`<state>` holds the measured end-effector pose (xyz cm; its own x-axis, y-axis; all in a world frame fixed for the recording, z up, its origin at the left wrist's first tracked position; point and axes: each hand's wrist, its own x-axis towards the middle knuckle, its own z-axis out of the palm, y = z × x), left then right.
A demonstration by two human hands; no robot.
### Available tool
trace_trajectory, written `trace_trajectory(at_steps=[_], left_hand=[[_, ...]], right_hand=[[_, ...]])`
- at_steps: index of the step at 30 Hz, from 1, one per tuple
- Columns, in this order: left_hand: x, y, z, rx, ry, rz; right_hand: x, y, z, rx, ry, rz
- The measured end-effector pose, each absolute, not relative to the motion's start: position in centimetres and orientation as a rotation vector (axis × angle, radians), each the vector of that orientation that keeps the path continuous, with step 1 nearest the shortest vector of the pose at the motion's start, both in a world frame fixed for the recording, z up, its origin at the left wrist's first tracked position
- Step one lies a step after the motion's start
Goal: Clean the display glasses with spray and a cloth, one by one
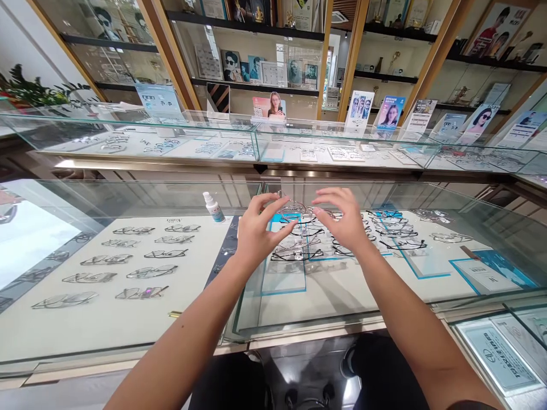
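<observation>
My left hand [260,225] hovers over the glass counter, thumb and fingers spread apart with nothing between them. Facing it, my right hand [344,219] is also open, its thumb and fingers apart. In the gap between the two hands appears a pair of thin-rimmed eyeglasses [294,209]; whether any fingertip touches it I cannot tell. Below and behind the hands lie rows of dark-framed eyeglasses [297,255] inside the display case. A white spray bottle [213,207] with a blue label stands left of my left hand.
More eyeglasses [156,271] lie in two columns on the left. Blue-edged cards [491,272] are at the right. A second glass case [171,145] runs across behind, with advertising stands [390,113] on top. Tall shelves [256,85] line the back.
</observation>
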<state>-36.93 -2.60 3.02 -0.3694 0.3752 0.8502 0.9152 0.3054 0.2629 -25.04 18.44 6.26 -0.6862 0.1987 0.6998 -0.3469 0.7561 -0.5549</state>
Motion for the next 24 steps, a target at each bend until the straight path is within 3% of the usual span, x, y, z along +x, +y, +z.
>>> trace_trajectory(at_steps=[9,19,24], left_hand=[[-36.2,-2.7,3.7,-1.255,-1.884,-1.004],[-35.2,-2.9,4.5,-1.444,-1.938,-1.403],[-35.2,-2.8,4.3,-1.510,-1.961,-1.536]], right_hand=[[-25.0,18.6,6.3,0.201,-2.342,1.032],[-25.2,19.6,6.4,0.291,-2.372,1.760],[-25.2,20.1,6.3,0.249,-2.362,1.940]])
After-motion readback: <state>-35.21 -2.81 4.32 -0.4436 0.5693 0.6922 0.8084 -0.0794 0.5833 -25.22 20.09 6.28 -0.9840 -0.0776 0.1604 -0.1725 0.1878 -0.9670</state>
